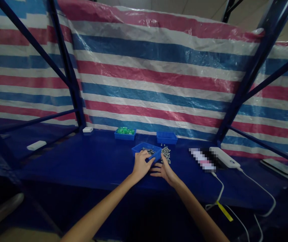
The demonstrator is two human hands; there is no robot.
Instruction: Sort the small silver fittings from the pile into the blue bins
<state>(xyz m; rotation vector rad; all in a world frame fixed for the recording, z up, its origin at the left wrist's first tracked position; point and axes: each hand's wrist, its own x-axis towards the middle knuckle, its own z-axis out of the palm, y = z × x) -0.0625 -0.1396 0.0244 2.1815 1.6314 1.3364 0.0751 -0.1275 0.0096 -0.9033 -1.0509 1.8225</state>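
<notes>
A blue plastic tray [136,148] with small grey metal parts [147,150] in it sits tilted in front of me. My left hand [142,164] grips its near wall, the fingers bent over the rim and the thumb outside. My right hand [164,171] is at the tray's near right corner, fingers stretched apart and thumb up by the wall; whether it touches the tray I cannot tell. A heap of small silvery metal pieces, like screws [166,154], lies on the blue tabletop [96,161] just right of the tray.
Behind stand a blue tray of green pieces [125,131] and another blue tray [166,137]. To the right lie a phone [203,159] and a white power bank [224,157] with cables [221,188]. Dark blue posts [244,80] and striped sheeting [154,77] enclose the table.
</notes>
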